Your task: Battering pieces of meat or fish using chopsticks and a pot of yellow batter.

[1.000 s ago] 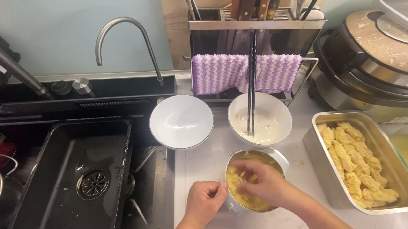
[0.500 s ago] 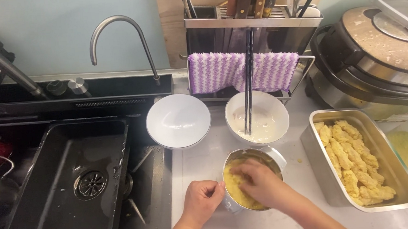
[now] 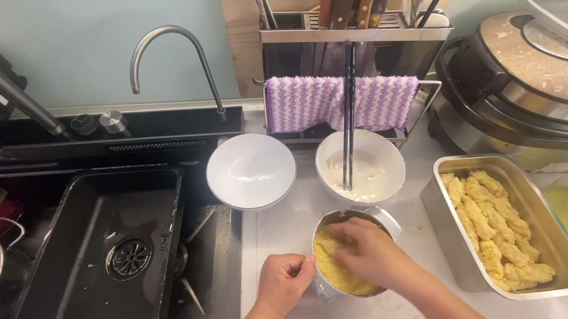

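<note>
The person's right hand [image 3: 371, 252] is reaching down into a small steel bowl [image 3: 349, 254] of yellow crumb coating [image 3: 337, 277], sitting on the counter [image 3: 283, 234] near the front edge, just right of the black sink [image 3: 96, 262]. Fingers are curling into the crumbs, prob. pressing or gripping a piece, but what's under the palm is hidden, so can't tell the grip for sure. The left hand [image 3: 282, 281] is pinching the bowl's left rim, narrow grip, steadying it. Bowl's looking light and thin-walled, likely to skid on the smooth counter w/o that hold; rim is the sensible place to take it. Crumbs are looking loose and dry; any coated piece would likely be soft and should be lifted gently. Far of the bowl, a white bowl of pale batter [image 3: 360, 167] is holding dark chopsticks [image 3: 347, 121]; an empty white bowl [image 3: 251, 171] is sitting to its left. At right, a steel tray [image 3: 563, 279] is holding breaded pieces [image 3: 495, 224]. Both forearms are cut off at the bottom edge.
</note>
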